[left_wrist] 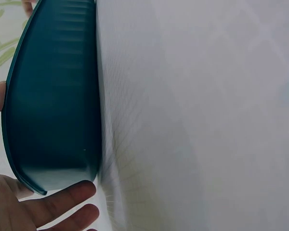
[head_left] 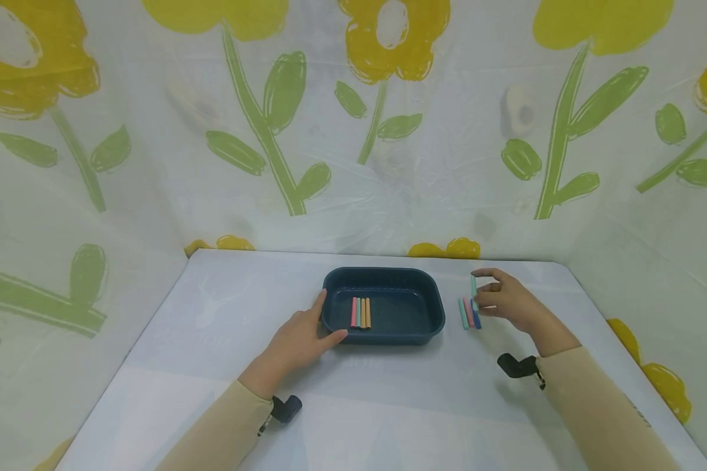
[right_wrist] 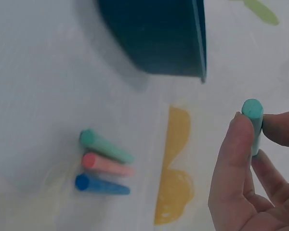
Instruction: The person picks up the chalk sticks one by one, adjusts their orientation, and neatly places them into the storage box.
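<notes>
A dark teal rectangular tray [head_left: 409, 317] stands on the table. At its near left corner my left hand [head_left: 297, 337] holds it, the thumb over the front rim and the fingers along the left end wall. Inside, several chalk sticks [head_left: 362, 313] lie side by side, pink, green and orange. Right of the tray, my right hand [head_left: 509, 306] pinches a mint green chalk stick [right_wrist: 253, 113] between thumb and fingers, raised above the table. Below it lie three more sticks in a row: green chalk [right_wrist: 106, 147], pink chalk [right_wrist: 107, 164] and blue chalk [right_wrist: 102, 185].
The white table [head_left: 212, 314] reaches back to a wall hanging [head_left: 459, 144] printed with yellow flowers and green stems, which also covers both sides. A black wrist camera [head_left: 287, 409] sits at the left cuff, another black camera [head_left: 516, 366] at the right.
</notes>
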Available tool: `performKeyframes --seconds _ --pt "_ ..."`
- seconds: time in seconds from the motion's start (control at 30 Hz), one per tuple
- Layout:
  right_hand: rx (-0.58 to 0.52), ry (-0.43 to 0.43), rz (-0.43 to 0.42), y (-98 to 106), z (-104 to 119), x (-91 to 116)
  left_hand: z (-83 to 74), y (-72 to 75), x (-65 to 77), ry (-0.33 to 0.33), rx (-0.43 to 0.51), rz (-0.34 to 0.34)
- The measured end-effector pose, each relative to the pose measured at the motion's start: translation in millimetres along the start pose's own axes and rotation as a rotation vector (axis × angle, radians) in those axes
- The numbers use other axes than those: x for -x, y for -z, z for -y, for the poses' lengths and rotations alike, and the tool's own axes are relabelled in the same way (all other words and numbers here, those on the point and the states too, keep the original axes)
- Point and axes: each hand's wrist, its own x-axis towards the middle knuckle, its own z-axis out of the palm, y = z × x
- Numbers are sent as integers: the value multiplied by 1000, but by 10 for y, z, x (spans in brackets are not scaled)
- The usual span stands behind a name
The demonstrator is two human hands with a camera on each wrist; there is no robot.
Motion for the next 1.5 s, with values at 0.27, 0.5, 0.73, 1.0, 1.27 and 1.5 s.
performKeyframes --seconds 0.27,0.5,0.73,1.0,1.27,1.5 --pt "-65 2 27 -97 209 16 7 -8 -2 13 -7 -2" --pt "-87 13 43 -208 345 -25 6 -6 -1 -6 -12 -9" --pt "-102 41 55 -353 491 -78 -3 7 2 -10 -21 -8" --pt "-111 35 79 -555 583 -171 3 -3 -12 -16 -34 -9" --pt "-143 18 113 -774 612 -278 -7 10 5 -17 -27 -5" --pt "-163 -10 128 -985 648 -352 1 5 9 -29 -18 -14"
